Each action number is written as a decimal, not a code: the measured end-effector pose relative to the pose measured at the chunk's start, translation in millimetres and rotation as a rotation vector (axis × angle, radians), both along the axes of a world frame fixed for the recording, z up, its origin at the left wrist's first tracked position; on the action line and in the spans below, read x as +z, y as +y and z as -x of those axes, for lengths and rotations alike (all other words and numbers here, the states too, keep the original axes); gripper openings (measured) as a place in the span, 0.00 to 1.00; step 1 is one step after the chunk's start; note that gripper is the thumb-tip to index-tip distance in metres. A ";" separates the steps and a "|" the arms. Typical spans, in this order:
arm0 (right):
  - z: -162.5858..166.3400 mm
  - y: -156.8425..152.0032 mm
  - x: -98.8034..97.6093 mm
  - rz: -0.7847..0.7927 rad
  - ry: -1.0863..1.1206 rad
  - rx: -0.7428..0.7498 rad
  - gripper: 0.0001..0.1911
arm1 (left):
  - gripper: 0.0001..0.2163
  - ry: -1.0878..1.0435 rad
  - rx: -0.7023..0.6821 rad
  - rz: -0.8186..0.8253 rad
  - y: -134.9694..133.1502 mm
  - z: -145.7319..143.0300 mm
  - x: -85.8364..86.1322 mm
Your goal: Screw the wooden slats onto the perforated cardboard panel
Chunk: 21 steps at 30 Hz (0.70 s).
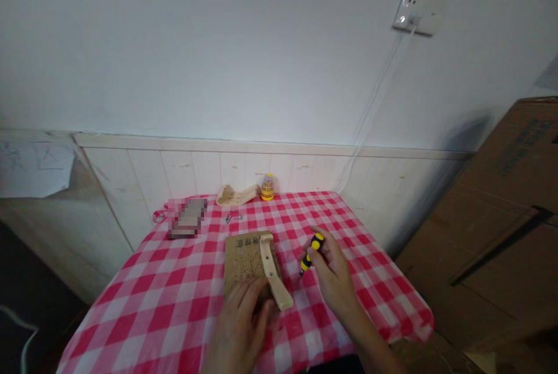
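Note:
My right hand [333, 275] is closed around a yellow-and-black screwdriver [313, 250]. Its tip points down and left, just off the right side of a curved pale wooden piece [270, 269] with small holes along it. That piece lies along the right side of a brown cardboard piece [238, 255], which has dark writing and many small pricks. My left hand [242, 319] rests over the near end of the cardboard. Its fingers are bent and its thumb is apart from them. Fingertips and thumb come close to the wood's left edge; whether they touch it is unclear.
A red-and-white checked cloth [165, 304] covers the table. Toward the wall are a second curved wooden piece [235, 195], a yellow-based clear container [267, 188], small dark metal parts [233, 217] and a blurred-out flat object [188, 220]. Cardboard boxes [483, 228] stand at right.

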State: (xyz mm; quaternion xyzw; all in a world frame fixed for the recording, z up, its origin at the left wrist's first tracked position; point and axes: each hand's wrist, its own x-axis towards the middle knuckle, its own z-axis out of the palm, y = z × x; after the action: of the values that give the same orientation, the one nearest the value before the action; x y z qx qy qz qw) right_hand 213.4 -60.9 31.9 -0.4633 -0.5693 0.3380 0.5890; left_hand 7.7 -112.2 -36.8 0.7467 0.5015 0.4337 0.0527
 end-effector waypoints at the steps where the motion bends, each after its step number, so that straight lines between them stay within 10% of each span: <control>1: -4.0 -4.0 -1.3 0.011 -0.053 0.002 0.19 | 0.12 -0.029 -0.010 0.044 -0.2 4.3 7.1; 9: 1.8 -49.3 9.7 0.075 -0.503 0.169 0.13 | 0.18 -0.126 0.165 0.247 68.5 41.2 72.3; 12: 16.4 -58.0 5.9 0.159 -0.554 0.205 0.24 | 0.21 0.056 0.100 0.446 113.8 37.6 77.0; 21: 26.7 -43.2 -5.8 0.128 -0.622 0.087 0.11 | 0.14 0.303 -0.070 0.662 173.9 33.6 70.8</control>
State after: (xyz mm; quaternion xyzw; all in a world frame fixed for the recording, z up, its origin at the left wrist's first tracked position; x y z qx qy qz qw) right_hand 186.7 -104.1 26.1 -0.5557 -0.7189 0.2403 0.3416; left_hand -25.9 61.8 34.0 0.7618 0.5910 0.1301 0.2313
